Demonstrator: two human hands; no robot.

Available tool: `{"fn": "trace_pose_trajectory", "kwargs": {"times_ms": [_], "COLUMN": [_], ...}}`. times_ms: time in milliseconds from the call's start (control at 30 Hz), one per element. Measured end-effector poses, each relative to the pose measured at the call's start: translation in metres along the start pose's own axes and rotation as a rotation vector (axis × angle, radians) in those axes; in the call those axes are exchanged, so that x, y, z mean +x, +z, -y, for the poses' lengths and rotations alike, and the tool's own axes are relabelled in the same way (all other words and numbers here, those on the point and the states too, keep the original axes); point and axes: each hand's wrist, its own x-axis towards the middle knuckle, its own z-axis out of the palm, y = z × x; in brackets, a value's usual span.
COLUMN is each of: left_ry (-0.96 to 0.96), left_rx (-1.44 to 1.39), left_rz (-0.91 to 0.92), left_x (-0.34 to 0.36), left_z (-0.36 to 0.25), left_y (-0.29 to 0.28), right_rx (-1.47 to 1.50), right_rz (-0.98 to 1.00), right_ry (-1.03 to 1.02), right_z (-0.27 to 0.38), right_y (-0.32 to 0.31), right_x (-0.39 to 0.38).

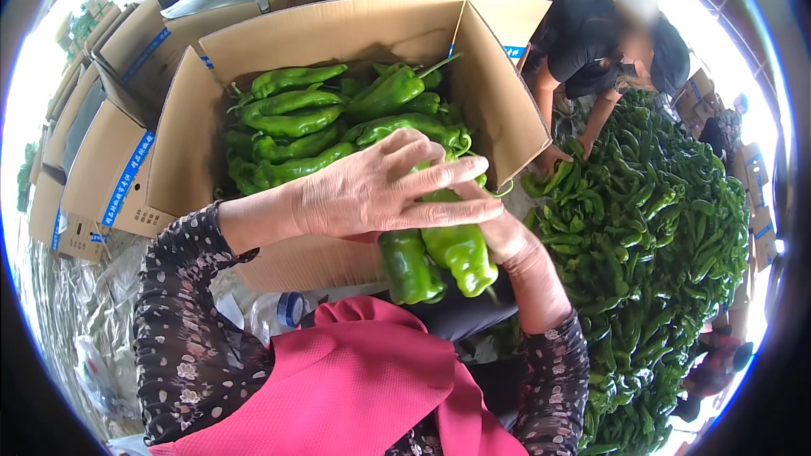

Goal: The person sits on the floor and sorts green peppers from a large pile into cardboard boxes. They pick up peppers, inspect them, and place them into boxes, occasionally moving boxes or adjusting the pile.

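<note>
Both my hands are at the near right side of an open cardboard box [338,19]. My left hand [393,186] reaches across from the left, its fingers laid over a small bunch of long green peppers [460,253]. Behind those fingers, my right hand [507,232] closes round the same peppers from the right; most of its fingers are hidden. The blunt ends of the peppers stick out below my hands, toward me, and a curled stem shows at the right. Inside the box, more green peppers [291,122] lie side by side in rows.
On the right spreads a large heap of green peppers [642,262]. A co-worker in dark clothes [583,21] bends over its far end, hands among the peppers. More open cardboard boxes [110,148] crowd the left and back. A clear bottle [277,312] and plastic sheeting [76,304] lie near my left arm.
</note>
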Motion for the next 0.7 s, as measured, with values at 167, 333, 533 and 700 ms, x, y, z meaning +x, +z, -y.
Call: {"fn": "trace_pose_trajectory", "kwargs": {"times_ms": [167, 333, 533, 700], "left_ry": [-0.238, -0.83, -0.956, -0.94], "left_rx": [-0.353, 0.022, -0.244, -0.114], "left_rz": [-0.077, -0.224, 0.279, 0.008], "left_x": [0.001, -0.017, -0.065, -0.052], "left_z": [0.037, 0.133, 0.204, 0.214], "left_y": [-0.006, 0.046, 0.118, 0.134], "right_rx": [0.498, 0.307, 0.285, 0.298], "right_rz": [-0.176, -0.407, -0.611, -0.946], "right_ry": [0.028, -0.255, -0.133, -0.186], "right_z": [0.006, 0.005, -0.05, -0.06], "right_y": [-0.033, -0.064, -0.047, -0.039], "right_x": [0.014, -0.017, -0.09, -0.149]}}
